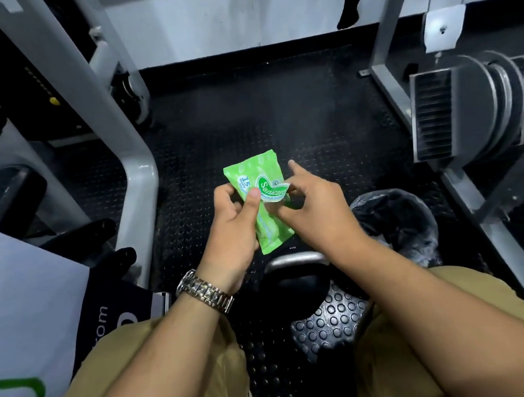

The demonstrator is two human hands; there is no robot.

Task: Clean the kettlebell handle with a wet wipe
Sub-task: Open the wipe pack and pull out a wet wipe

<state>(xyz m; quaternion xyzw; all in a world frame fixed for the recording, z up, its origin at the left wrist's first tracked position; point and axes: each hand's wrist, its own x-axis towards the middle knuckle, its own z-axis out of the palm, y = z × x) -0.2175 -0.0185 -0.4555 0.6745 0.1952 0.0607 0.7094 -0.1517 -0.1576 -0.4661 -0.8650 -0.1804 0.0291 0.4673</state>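
One wipe pack [249,174] in left hand [234,229]

green wipe pack [256,205] (white label), black studded mat [245,118]

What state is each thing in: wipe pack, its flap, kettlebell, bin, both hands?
wipe pack: held in the air, no wipe showing.
flap: partly peeled up from the pack.
kettlebell: upright on the floor mat, handle untouched.
bin: lined, lidless, standing on the mat.
left hand: grips the pack, thumb on its front.
right hand: pinches the flap, index finger straight.
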